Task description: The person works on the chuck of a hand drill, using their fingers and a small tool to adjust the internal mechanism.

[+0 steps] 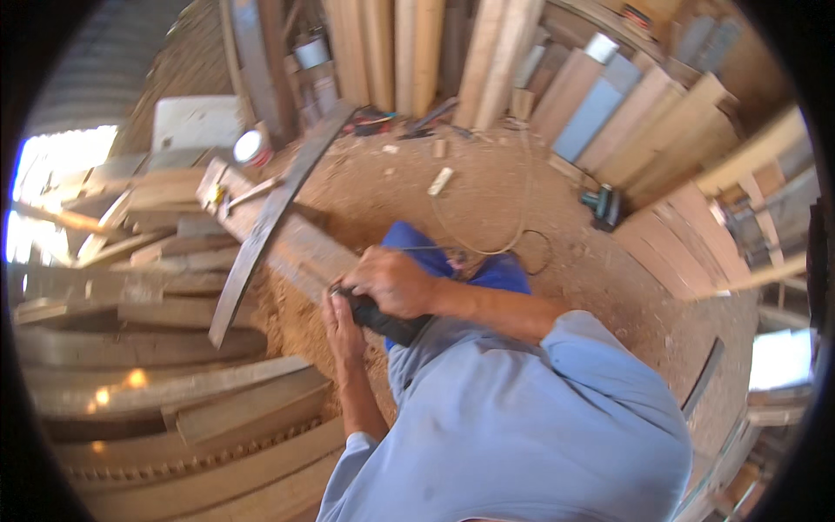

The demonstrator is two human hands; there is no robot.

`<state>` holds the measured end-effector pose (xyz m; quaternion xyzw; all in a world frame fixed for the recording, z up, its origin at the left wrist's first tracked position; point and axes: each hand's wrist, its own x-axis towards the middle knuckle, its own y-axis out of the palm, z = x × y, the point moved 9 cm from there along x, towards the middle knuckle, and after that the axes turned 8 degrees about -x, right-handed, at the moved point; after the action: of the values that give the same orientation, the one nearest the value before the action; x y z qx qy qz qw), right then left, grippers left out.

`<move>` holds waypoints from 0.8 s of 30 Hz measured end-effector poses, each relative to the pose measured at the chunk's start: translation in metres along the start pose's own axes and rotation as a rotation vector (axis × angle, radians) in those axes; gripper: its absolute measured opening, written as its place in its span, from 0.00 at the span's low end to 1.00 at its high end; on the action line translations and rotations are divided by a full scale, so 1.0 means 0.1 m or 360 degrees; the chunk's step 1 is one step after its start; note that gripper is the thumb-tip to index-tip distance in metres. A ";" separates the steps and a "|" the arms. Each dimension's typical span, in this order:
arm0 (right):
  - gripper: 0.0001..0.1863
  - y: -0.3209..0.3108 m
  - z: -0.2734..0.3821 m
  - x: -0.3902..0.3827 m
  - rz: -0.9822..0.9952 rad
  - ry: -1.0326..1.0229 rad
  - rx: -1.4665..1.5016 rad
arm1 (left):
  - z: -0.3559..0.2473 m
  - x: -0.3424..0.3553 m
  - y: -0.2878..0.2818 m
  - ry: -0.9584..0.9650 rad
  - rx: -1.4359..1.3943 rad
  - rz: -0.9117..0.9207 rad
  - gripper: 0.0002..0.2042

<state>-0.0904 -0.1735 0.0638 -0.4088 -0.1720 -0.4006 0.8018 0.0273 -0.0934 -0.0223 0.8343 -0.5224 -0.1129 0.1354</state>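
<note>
My right hand is closed over the top of a black hand tool, which I hold close to my body; its exact kind is unclear. Beside the fist, a thin rod shows against the blue trousers, and I cannot make out what it belongs to. My left hand grips the tool's front end, its fingers lying along the side. Just beyond both hands is the near end of a thick wooden plank. A long, dark, slightly curved board lies across that plank.
A hammer rests at the plank's far end, near a white bucket. Stacked timber fills the left. A pale cord loops over the dusty floor toward a green power tool. Upright boards lean at the back right.
</note>
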 end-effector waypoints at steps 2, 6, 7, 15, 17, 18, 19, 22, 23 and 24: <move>0.08 0.02 0.05 -0.01 -0.0038 0.0092 0.0021 | 0.05 0.01 0.01 0.0090 0.0173 0.0022 0.20; 0.08 0.04 -0.08 -0.05 -0.0066 0.0453 0.0230 | 0.07 0.11 -0.05 0.0246 0.0630 -0.0234 0.20; 0.08 0.06 -0.15 -0.07 -0.0036 0.0486 0.0198 | -0.04 0.12 0.09 0.0293 0.0842 -0.0223 0.21; 0.05 0.02 -0.14 -0.12 -0.0113 0.0551 0.0418 | -0.19 0.06 0.31 0.0485 0.1101 -0.0180 0.21; 0.05 0.03 -0.16 -0.15 -0.0089 0.0671 0.0547 | -0.21 0.04 0.32 0.0519 0.1203 -0.0209 0.22; 0.05 0.02 -0.14 -0.15 -0.0086 0.0667 0.0553 | -0.22 0.02 0.34 0.0520 0.1207 -0.0215 0.22; 0.05 0.01 -0.13 -0.16 -0.0096 0.0698 0.0585 | -0.25 0.01 0.37 0.0523 0.1189 -0.0223 0.23; 0.06 0.04 -0.15 -0.18 -0.0107 0.0729 0.0600 | -0.22 0.00 0.34 0.0497 0.1169 -0.0236 0.24; 0.06 0.06 -0.16 -0.19 -0.0106 0.0729 0.0578 | -0.20 0.00 0.32 0.0468 0.1160 -0.0240 0.24; 0.06 0.07 -0.18 -0.19 -0.0106 0.0727 0.0583 | -0.20 0.00 0.33 0.0469 0.1164 -0.0243 0.24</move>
<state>-0.0974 -0.1751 0.0377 -0.1506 -0.0697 -0.4706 0.8666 0.0065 -0.1046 0.0076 0.8711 -0.4397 0.1916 -0.1059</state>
